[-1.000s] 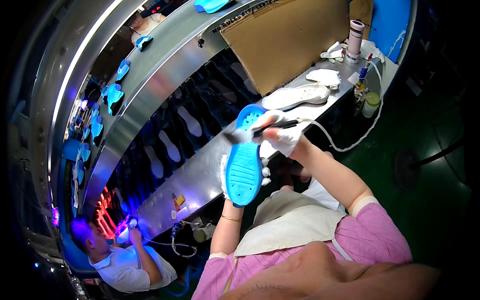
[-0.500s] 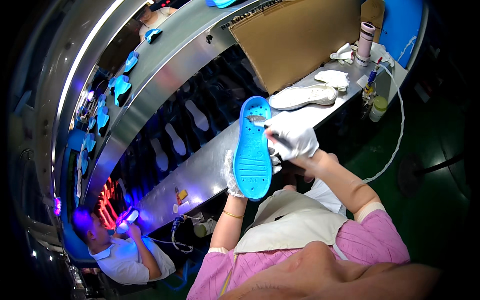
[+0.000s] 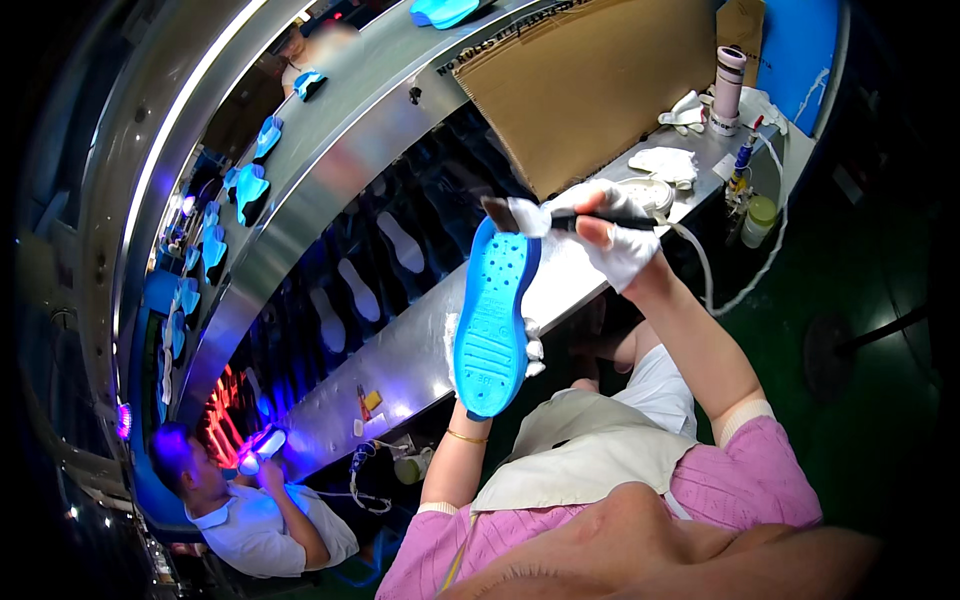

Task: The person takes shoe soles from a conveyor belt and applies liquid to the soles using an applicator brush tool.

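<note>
My left hand [image 3: 534, 350], in a white glove, is closed around a blue shoe sole [image 3: 492, 325] from beneath, its fingertips showing at the right edge. The sole is tilted, its inner face with holes and ridges toward me. In my right hand [image 3: 618, 240], gloved in white with bare fingertips, is a flat brush [image 3: 528, 217] with a black handle. The bristle end lies over the sole's far end; whether it touches cannot be made out. A pale hose [image 3: 703, 262] runs from the handle end. Behind that hand, a white shoe [image 3: 650, 193] is mostly hidden.
White gloves [image 3: 665, 163] and a pink tumbler [image 3: 730, 85] stand on the metal bench [image 3: 410, 375]. A cardboard sheet [image 3: 600, 80] rises behind. Blue shoe parts [image 3: 252, 190] lie on a curved conveyor [image 3: 350, 75]. A co-worker [image 3: 270, 525] sits at left; a lidded jar [image 3: 762, 212] hangs right.
My right hand has lifted and turned, bringing the brush to the sole's far end with the handle now pointing right. The sole has shifted slightly left and toward me.
</note>
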The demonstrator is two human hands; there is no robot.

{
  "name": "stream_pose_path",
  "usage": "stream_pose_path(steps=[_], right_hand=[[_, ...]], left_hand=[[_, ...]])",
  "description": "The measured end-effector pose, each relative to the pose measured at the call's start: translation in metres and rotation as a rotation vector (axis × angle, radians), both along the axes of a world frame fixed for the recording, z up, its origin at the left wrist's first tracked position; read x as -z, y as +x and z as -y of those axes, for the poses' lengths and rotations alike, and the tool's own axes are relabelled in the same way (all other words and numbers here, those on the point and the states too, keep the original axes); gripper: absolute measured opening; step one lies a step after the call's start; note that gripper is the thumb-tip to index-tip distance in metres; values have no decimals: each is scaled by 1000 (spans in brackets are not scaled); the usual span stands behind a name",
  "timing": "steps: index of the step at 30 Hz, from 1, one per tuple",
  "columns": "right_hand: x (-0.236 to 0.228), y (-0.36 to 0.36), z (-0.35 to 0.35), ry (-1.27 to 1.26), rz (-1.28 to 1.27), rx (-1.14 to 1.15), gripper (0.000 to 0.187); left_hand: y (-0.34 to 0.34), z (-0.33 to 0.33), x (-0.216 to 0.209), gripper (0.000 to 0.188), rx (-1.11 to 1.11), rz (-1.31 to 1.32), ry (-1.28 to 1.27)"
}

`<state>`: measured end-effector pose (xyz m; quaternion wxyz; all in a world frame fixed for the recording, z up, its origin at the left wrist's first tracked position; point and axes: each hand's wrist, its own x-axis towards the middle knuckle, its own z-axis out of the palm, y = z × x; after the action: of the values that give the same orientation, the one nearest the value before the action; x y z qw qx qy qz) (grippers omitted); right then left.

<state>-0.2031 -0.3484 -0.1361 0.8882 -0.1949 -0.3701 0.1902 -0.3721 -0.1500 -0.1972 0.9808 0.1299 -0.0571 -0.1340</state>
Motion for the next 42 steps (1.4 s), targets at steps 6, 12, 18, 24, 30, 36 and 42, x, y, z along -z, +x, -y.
stream_pose_path(steps=[6,12,18,24,30,36,42], right_hand=[[0,3,-32,-2,-98,-335,20],[44,-6,-12,315,-360,-434,22],[58,-4,18,243,-419,-299,20],[52,-14,-2,31,-369,-124,17],[47,-18,-16,-146,-341,-45,16],[53,-36,-28,-616,-33,185,20],[57,-51,-24,-656,259,351,19]], left_hand=[[-5,14,-15,93,1,-57,90],[28,-28,-89,89,-145,57,361],[149,-104,-240,74,-449,269,404],[242,-175,-298,39,-477,292,3346],[196,-235,-282,52,-1423,-414,2981],[103,-301,-296,33,-1079,-957,2999],[37,-270,-268,24,-1473,-26,2940]])
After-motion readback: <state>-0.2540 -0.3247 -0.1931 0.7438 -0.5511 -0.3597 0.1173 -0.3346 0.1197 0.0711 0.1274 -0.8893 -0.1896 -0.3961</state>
